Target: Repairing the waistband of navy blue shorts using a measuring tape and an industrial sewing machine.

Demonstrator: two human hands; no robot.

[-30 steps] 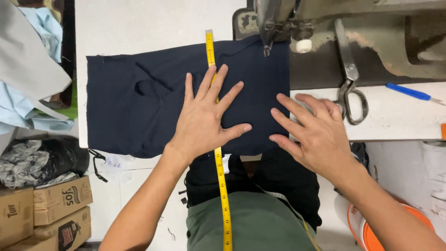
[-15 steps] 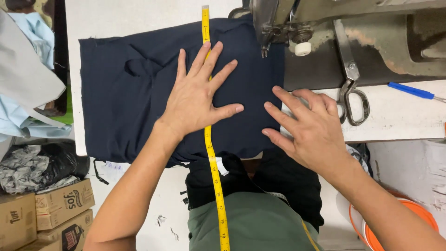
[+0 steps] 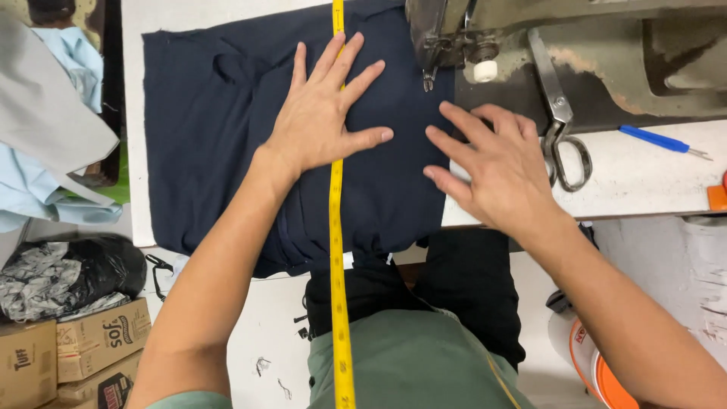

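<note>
Observer: Fabric (image 3: pixel 227 136), dark navy, lies flat on the white surface (image 3: pixel 651 174), its right edge under the head of the sewing machine (image 3: pixel 606 53). Near edge droops off the surface toward the lap.

Recorder: Hands?

Observer: Left hand (image 3: pixel 322 121) pressed palm-down on the cloth, fingers (image 3: pixel 333 57) spread wide, gripping nothing. Right hand (image 3: pixel 496 170) also flat and splayed, half on the cloth's right edge, half on the bare surface, just below the needle (image 3: pixel 429 76). Neither hand is closed on anything.

Recorder: Tape?

Observer: Yellow measuring tape (image 3: pixel 337 265) runs from the body straight up across the cloth and passes beneath the left hand's fingers. It appears draped rather than held.

Recorder: Step in hand, by your reading?

Observer: Judged as smoothing and squaring the piece ahead of stitching. Cloth looks nearly flat; a small pucker shows near its upper left.

Recorder: What does a next move call for?

Observer: My estimate: even pressure from both palms so the layers do not shift, and the edge guided squarely to the needle with the fingertips kept clear of it. Tape may drag across the cloth if the body leans.

Recorder: Other items?

Observer: Scissors (image 3: pixel 564 129) just beside the right hand, blue pen (image 3: pixel 655 140) farther right, cardboard boxes (image 3: pixel 83 341) on the floor at left.
</note>
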